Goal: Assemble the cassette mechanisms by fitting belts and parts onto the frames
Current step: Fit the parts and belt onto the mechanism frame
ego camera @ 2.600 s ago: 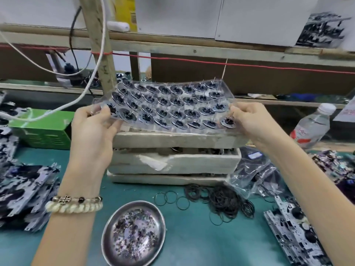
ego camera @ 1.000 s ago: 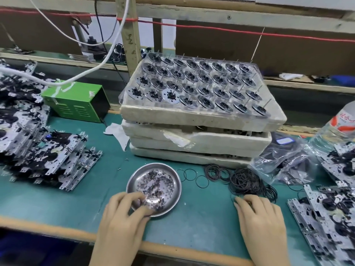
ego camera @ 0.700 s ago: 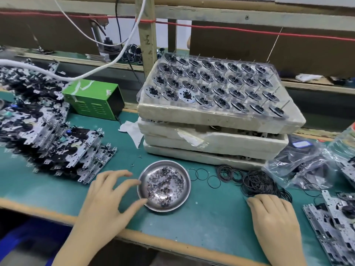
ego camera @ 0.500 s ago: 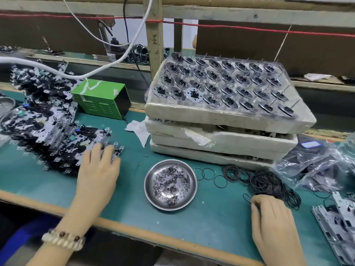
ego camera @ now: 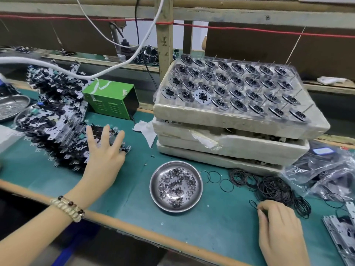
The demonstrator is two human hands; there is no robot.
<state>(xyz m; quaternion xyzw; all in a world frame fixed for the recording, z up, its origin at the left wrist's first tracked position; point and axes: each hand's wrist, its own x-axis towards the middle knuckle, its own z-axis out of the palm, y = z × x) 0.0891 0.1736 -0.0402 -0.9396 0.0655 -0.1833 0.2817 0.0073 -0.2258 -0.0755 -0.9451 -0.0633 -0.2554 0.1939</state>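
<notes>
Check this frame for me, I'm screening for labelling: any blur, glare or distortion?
Head view: mid-bench sharp; wide-angle bowing curves the table edge and the beams; the steel dish shows soft sheen, no blown-out glare; lighting even, shadows faint; the lower left corner looks smeared.

"Where are the frames [ego camera: 57,127]?"
"Stacked at the left. The washer dish [ego camera: 176,208] sits centre, belts [ego camera: 269,187] to its right, foam trays [ego camera: 230,144] behind both, flywheels [ego camera: 236,89] on the top tray."

Head-worn wide-angle view, forward and down over the workbench [ego camera: 217,225]
</notes>
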